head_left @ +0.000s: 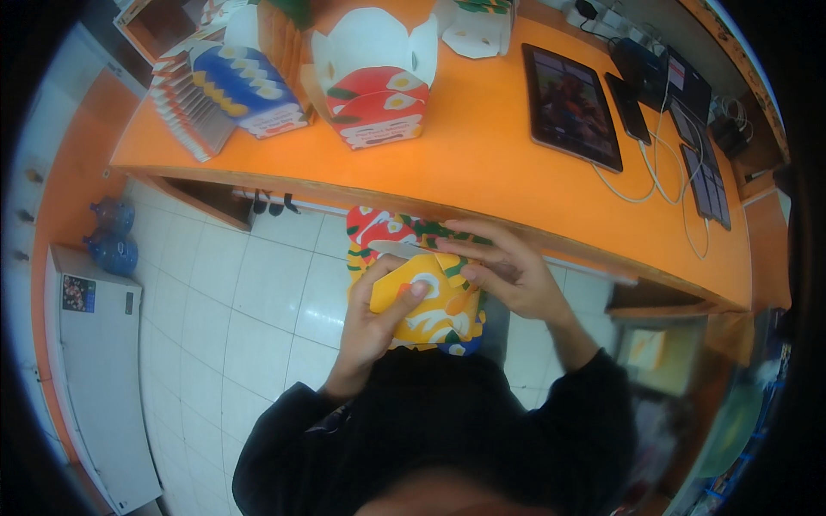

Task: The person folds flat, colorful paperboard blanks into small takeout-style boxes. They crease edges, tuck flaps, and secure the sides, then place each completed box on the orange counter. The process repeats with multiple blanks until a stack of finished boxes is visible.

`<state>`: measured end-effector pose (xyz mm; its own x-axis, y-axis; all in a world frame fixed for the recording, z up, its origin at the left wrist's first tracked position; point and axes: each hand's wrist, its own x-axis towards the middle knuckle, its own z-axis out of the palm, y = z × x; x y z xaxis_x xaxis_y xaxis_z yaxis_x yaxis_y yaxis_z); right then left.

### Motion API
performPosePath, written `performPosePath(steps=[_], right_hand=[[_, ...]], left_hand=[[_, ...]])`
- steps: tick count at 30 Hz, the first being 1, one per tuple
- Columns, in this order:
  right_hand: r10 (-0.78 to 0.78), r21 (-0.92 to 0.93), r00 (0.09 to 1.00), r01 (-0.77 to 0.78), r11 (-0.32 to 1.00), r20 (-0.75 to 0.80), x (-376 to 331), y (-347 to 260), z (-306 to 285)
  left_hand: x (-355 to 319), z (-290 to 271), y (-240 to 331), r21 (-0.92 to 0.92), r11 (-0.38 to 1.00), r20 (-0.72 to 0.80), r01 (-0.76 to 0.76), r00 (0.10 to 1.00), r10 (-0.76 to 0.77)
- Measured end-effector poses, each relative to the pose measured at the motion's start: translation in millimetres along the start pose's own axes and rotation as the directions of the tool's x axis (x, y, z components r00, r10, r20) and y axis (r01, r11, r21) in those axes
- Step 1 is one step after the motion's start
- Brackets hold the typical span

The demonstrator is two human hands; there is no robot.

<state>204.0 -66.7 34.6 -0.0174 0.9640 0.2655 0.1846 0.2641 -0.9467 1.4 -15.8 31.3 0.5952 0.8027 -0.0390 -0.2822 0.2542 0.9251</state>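
Observation:
Over my lap I hold a yellow paper food box (430, 314) printed with fried eggs and green leaves. My left hand (379, 314) is closed on its left side, thumb pressed on the front panel. At the box's right upper edge, by a small folded flap (449, 267), is my right hand (512, 271), fingers stretched out and apart, thumb tip close to the flap. Whether it touches the flap is hard to tell. Behind the box lies red, egg-printed material (379, 225), partly hidden by the box and my hands.
On the orange table (469, 159) stand nested red food boxes (379, 99), blue boxes (245, 86) and a stack of flat cartons (191, 112). To the right are a tablet (570, 107), phones (628, 107) and white charging cables (658, 168). A white freezer (103, 370) stands left.

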Motion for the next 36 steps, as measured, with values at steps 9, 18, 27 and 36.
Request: performPosePath(steps=[9,18,27,36], right_hand=[[0.055,-0.305,0.996,-0.032,0.952,0.066,-2.8,-5.4,0.1],[0.009,-0.278,1.000,-0.002,0.961,0.022,-1.6,3.2,10.0],[0.090,-0.051,0.994,-0.094,0.994,-0.066,2.8,24.8,4.0],[0.146,-0.087,0.988,-0.150,0.985,-0.060,-2.5,28.4,-1.3]], left_hand=[[5.8,-4.6,-6.2,0.189,0.981,0.011,-0.035,0.999,0.034],[8.2,-4.3,-18.3,-0.178,0.983,0.027,0.044,0.999,-0.040],[9.9,3.8,-16.3,-0.273,0.962,0.006,0.016,1.000,-0.015],[16.9,8.0,-25.5,-0.308,0.951,-0.046,0.029,0.998,-0.045]])
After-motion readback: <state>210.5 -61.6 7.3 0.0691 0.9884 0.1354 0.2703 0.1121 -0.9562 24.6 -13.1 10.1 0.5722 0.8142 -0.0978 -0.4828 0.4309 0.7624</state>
